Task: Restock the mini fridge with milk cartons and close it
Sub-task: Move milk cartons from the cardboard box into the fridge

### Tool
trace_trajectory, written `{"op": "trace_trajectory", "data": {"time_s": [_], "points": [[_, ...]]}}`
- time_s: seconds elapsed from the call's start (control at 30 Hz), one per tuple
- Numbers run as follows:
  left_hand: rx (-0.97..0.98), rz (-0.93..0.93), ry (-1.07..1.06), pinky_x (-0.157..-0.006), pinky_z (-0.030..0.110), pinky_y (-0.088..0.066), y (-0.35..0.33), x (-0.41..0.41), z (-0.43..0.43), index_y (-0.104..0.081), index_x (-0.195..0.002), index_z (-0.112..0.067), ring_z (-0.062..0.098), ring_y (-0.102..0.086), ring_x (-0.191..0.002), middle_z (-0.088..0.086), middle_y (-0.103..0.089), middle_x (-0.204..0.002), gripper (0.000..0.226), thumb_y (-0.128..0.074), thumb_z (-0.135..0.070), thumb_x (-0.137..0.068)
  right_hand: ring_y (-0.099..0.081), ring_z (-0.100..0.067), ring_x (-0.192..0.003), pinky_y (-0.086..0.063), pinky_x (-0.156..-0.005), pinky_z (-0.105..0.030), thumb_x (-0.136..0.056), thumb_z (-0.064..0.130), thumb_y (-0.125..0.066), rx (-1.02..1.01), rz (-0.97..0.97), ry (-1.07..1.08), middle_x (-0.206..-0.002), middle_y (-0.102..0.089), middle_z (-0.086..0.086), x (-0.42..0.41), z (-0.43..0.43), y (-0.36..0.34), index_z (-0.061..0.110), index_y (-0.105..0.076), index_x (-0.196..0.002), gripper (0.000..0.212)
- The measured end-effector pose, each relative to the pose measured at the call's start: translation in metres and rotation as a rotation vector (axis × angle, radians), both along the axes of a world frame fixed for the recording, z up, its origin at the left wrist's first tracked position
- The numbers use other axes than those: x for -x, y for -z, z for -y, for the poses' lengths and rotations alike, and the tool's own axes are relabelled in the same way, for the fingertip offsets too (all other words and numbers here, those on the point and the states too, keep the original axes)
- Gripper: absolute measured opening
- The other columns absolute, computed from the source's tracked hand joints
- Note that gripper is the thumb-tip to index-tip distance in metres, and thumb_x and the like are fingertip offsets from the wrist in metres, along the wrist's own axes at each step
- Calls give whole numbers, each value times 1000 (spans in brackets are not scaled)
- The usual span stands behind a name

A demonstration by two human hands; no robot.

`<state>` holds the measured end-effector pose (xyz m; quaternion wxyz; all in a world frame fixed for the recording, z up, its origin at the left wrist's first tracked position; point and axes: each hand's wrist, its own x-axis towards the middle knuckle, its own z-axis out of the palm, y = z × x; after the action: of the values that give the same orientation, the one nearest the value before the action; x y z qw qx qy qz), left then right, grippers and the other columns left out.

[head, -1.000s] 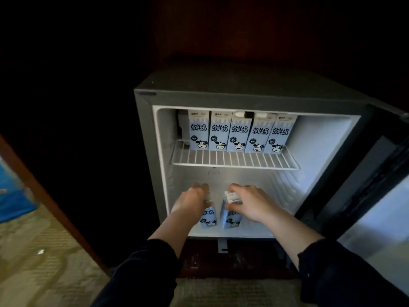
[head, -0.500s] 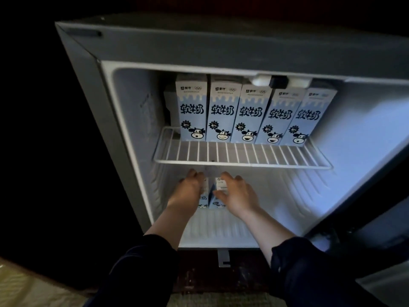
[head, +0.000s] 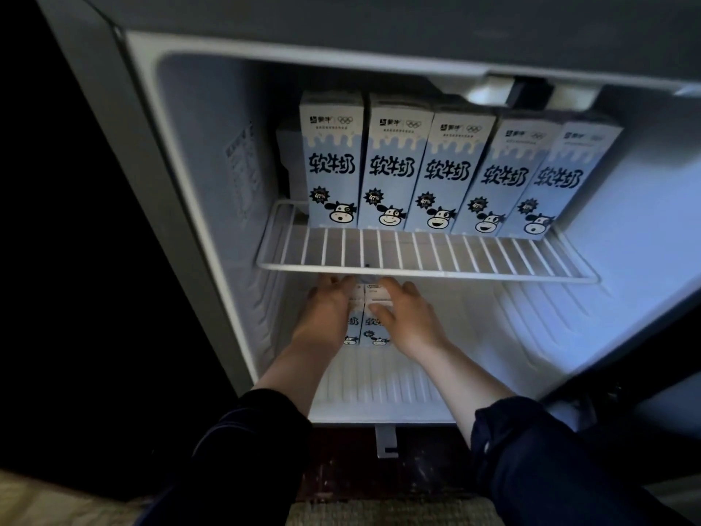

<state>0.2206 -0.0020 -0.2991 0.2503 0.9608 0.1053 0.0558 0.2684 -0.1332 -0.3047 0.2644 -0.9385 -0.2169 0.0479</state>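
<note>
Your two hands are inside the lower part of the open mini fridge, under the white wire shelf. Your left hand wraps around the left carton from its outer side, with the fingers curled over the top edge. Your right hand holds the right carton, with the thumb lying across its front and the fingers reaching over the top. Both cartons stand upright on the ribbed fridge floor, touching each other side by side, towards the left of the compartment. Only a narrow strip of each front shows between your hands, with a cartoon cow at the bottom.

On the shelf above, a row of five cartons stands upright at the back, packed side to side and facing you. Each is pale blue and white, with dark lettering and a cow's face. The front part of that shelf is bare wire. A printed label is stuck to the left inner wall, too blurred to read. A small light fitting sits in the ceiling of the fridge.

Your dark sleeves end at mid-forearm. A small metal bracket hangs below the fridge's front edge.
</note>
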Motion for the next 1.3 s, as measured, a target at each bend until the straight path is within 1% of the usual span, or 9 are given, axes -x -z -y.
{"op": "trace_trajectory", "data": {"time_s": [0.27, 0.47, 0.67, 0.73, 0.83, 0.93, 1.07, 1.17, 1.3], "points": [[-36, 64, -52, -103, 39, -41, 4, -1, 1, -31, -144, -26, 30, -46, -122, 11, -32, -141, 58, -41, 1, -94, -59, -40, -99, -44, -79, -36, -95, 27, -51, -50, 12, -21, -112, -48, -12, 1, -1, 4, 26, -41, -134, 41], [77, 85, -86, -107, 37, -37, 6, 0, 4, -33, -143, -20, 29, -42, -126, 10, -32, -145, 50, -43, -6, -95, -57, -40, -106, -47, -89, -40, -95, 24, -51, -47, -23, -27, -117, -46, -15, 5, -1, 0, 25, -32, -143, 51], [41, -18, -35, -116, 32, -17, 0, 12, -4, -14, -149, -15, 25, -17, -143, 11, -14, -156, 62, -46, -16, -95, -56, -37, -106, -49, -89, -39, -95, 22, -52, -17, -14, -21, -116, -52, -14, 10, 6, -17, 26, -37, -139, 47], [16, -66, -17, -115, 31, -19, -8, 21, -3, -16, -149, -13, 26, -20, -142, 12, -14, -156, 60, -44, -20, -96, -57, -36, -106, -49, -89, -39, -95, 22, -50, 9, 2, -20, -117, -52, -14, 16, 9, -26, 26, -37, -140, 47], [-54, -153, 55, -107, 30, -28, -26, 39, 1, -29, -142, -8, 28, -37, -131, 15, -31, -148, 49, -42, -22, -97, -56, -36, -110, -49, -91, -40, -96, 25, -48, 102, 17, -30, -122, -53, -15, 28, 11, -41, 21, -38, -141, 45], [-102, -299, 176, -100, 34, -38, -47, 61, 8, -35, -139, -8, 31, -46, -124, 18, -45, -139, 45, -39, -27, -99, -58, -34, -108, -49, -90, -40, -96, 28, -49, 194, 26, -65, -122, -58, -15, 47, 14, -59, 13, -50, -131, 38], [-172, -431, 231, -100, 39, -41, -79, 97, 9, -51, -125, -7, 33, -49, -121, 18, -52, -132, 40, -35, -33, -99, -62, -30, -100, -51, -85, -38, -96, 30, -50, 243, 21, -126, -112, -66, -10, 81, 17, -90, 13, -64, -112, 27], [-204, -485, 228, -101, 36, -40, -113, 126, 5, -52, -124, -3, 31, -49, -122, 18, -51, -133, 44, -30, -32, -101, -62, -29, -96, -51, -80, -37, -96, 29, -49, 287, 20, -188, -104, -67, -9, 107, 13, -120, 11, -67, -100, 26], [-233, -437, 180, -98, 32, -38, -153, 172, -9, -53, -126, -8, 30, -47, -123, 14, -50, -135, 40, -33, -31, -100, -62, -30, -93, -51, -82, -39, -96, 29, -50, 299, 36, -283, -99, -68, -12, 149, -6, -163, 13, -67, -97, 24]]}}
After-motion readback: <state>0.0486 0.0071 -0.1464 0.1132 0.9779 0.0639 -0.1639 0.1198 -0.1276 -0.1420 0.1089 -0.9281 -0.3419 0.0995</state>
